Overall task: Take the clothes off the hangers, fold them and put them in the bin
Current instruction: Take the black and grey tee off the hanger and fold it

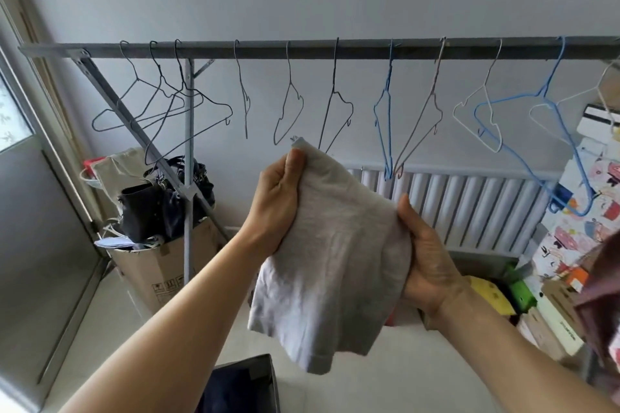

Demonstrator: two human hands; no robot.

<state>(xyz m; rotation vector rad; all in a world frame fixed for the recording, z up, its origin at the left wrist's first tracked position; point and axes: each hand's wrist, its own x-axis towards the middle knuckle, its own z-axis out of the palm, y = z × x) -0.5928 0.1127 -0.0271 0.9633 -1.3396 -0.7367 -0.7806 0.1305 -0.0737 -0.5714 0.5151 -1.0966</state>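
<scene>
A light grey garment, partly folded, hangs between my two hands in the middle of the view. My left hand grips its upper left edge with the thumb on top. My right hand holds its right side, fingers curled behind the cloth. Below, at the bottom edge, stands a dark bin with dark clothes inside. Several bare wire hangers hang along the grey rail above. A reddish-brown garment shows at the right edge.
A cardboard box with black bags stands at the left by the rack's leg. A white radiator runs along the far wall. Boxes and patterned items are stacked on the right. A window frame lies at the left.
</scene>
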